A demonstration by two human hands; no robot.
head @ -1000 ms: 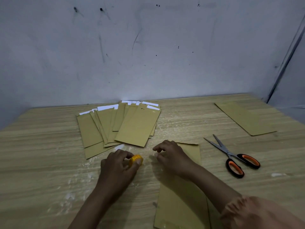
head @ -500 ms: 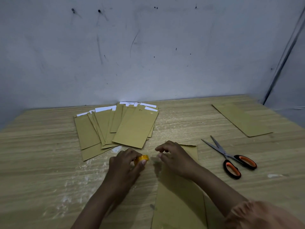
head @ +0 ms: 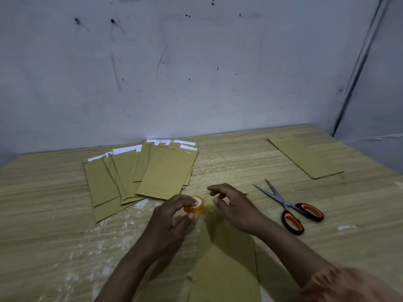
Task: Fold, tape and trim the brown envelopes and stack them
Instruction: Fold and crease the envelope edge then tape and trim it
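Toward the desk's [head: 239,153] back-left, a fanned pile of brown envelopes [head: 141,171] waits. At the front, left hand [head: 172,221] pinches a tape roll [head: 194,206]; right hand [head: 233,205], fingers loosely spread, hovers over the current envelope [head: 226,269]. Scissors [head: 290,205] lie untouched; one envelope [head: 305,156] sits back-right. Judged early.

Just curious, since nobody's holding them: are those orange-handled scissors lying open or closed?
Open. The orange-and-black-handled metal scissors lie flat on the wooden table, blades spread in a V and the two handle loops apart.
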